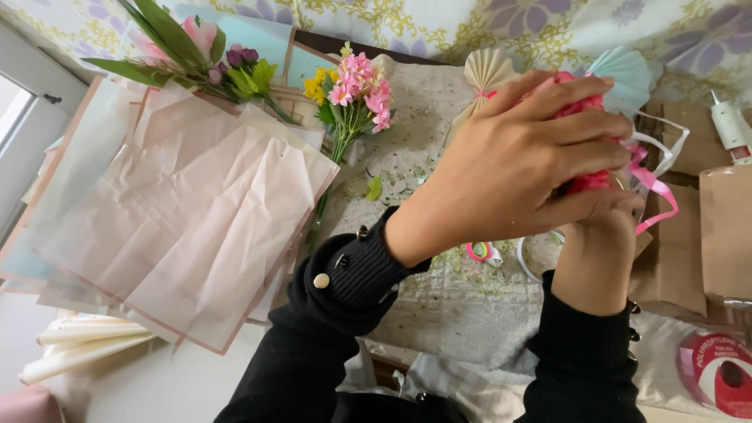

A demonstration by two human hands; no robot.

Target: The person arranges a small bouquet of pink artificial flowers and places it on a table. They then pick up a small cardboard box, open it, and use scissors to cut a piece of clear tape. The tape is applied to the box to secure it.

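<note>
Red flower bundle [583, 106]: one, clasped in both my hands, left [517, 160] above right [603, 227]; one pink ribbon [654, 188] trailing.

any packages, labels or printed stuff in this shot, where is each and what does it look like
Roll with a round label: bottom right corner, red ring with white lettering, wrapped in clear film.
Brown paper bags: right edge, beside the right hand, flat, plain, no print visible.
White tube or bottle: upper right, white with a narrow tip; any label is too small to tell.
No screens or signs.
</note>
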